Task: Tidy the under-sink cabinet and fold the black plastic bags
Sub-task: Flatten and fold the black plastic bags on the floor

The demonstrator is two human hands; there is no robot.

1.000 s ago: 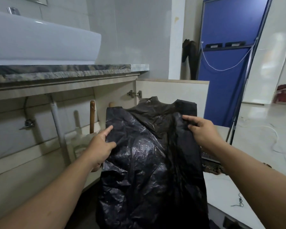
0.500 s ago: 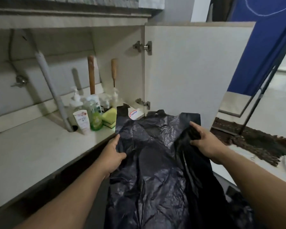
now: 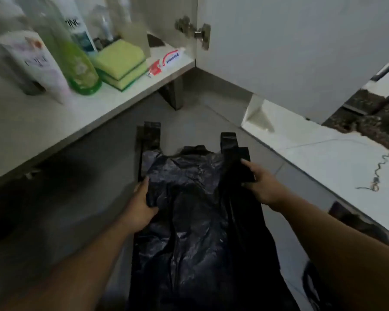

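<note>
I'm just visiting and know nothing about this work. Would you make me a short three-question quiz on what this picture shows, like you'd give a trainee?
1. True or false: both the left hand and the right hand hold the crinkled black plastic bag.
2. What lies directly right of the stacked yellow-green sponges on the white cabinet shelf? A) a white and red toothpaste tube B) a blue mug C) a roll of tape
3. Fill in: the white cabinet door stands ____.

Key: 1 true; 2 A, the white and red toothpaste tube; 3 open.
</note>
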